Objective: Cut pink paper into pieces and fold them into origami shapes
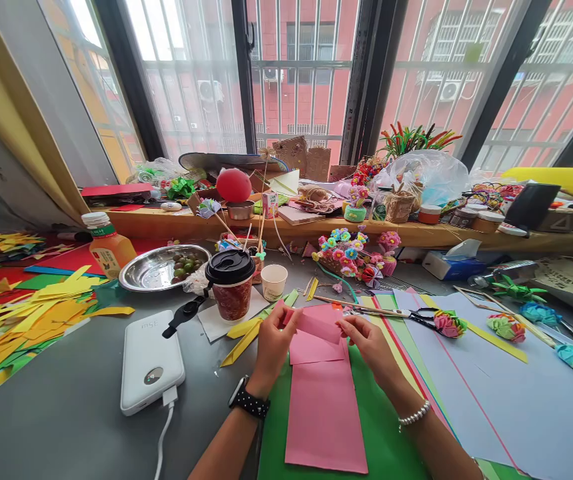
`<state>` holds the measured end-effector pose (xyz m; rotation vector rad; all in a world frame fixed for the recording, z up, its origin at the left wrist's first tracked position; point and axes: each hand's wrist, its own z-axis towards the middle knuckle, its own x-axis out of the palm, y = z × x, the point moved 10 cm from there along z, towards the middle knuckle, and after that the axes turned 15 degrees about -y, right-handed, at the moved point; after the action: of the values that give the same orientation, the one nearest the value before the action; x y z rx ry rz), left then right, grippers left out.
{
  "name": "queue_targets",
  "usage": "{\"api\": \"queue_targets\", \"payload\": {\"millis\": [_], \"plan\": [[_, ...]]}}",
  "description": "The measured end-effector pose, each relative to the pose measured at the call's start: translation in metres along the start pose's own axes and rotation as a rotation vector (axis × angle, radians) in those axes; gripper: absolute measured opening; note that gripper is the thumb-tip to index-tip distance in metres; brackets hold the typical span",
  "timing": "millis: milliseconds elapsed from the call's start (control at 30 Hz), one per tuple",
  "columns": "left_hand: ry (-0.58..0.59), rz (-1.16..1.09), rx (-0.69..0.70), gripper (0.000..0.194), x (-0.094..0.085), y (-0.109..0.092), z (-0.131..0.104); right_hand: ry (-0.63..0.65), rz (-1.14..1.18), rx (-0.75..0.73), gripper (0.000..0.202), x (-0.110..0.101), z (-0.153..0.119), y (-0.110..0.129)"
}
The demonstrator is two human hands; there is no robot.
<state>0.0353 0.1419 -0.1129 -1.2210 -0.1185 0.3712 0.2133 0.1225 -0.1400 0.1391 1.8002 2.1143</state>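
A small pink paper piece (320, 323) is stretched between my two hands, raised over other pink paper. My left hand (275, 340) pinches its left end; a dark watch sits on that wrist. At the right end, my right hand (366, 343) pinches it between thumb and fingers, with a beaded bracelet on the wrist. Beneath lies a long pink paper strip (324, 420) with a shorter pink piece on its upper part. Both rest on a green sheet (391, 433). Scissors (416, 317) lie just beyond my right hand.
Left of my hands are a lidded coffee cup (230, 293), a paper cup (273, 283) and a white power bank (152, 360) with a cable. Yellow paper strips (31, 313) pile up far left. Coloured sheets (491, 393) and folded paper flowers (506, 327) lie right; a cluttered ledge (296, 230) runs behind.
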Motion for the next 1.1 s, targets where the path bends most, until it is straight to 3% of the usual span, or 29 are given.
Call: {"api": "queue_targets", "payload": {"millis": [133, 233, 367, 600, 733, 900, 1000, 1100], "plan": [[0.178, 0.071, 0.149, 0.026, 0.024, -0.013, -0.018, 0.124, -0.068, -0.121, 0.026, 0.016, -0.012, 0.016], [0.227, 0.127, 0.238, 0.024, 0.032, -0.017, -0.027, 0.187, -0.132, -0.153, 0.027, 0.024, -0.018, 0.020], [0.109, 0.173, 0.267, 0.026, 0.021, -0.019, -0.022, 0.141, -0.197, -0.156, 0.028, 0.018, -0.013, 0.017], [-0.082, -0.027, -0.005, 0.028, -0.010, -0.006, -0.002, -0.035, -0.257, -0.101, 0.030, -0.009, 0.003, 0.001], [-0.019, -0.062, -0.026, 0.026, -0.002, -0.005, -0.006, -0.017, -0.080, -0.132, 0.031, -0.006, -0.002, 0.014], [0.124, -0.040, 0.063, 0.023, 0.018, -0.010, -0.020, 0.121, -0.135, -0.188, 0.024, 0.014, -0.015, 0.024], [0.095, -0.004, 0.107, 0.024, 0.016, -0.012, -0.019, 0.104, -0.175, -0.200, 0.024, 0.013, -0.013, 0.022], [-0.046, -0.005, 0.082, 0.024, -0.002, -0.009, -0.009, 0.043, -0.223, -0.212, 0.025, 0.006, -0.008, 0.018]]}}
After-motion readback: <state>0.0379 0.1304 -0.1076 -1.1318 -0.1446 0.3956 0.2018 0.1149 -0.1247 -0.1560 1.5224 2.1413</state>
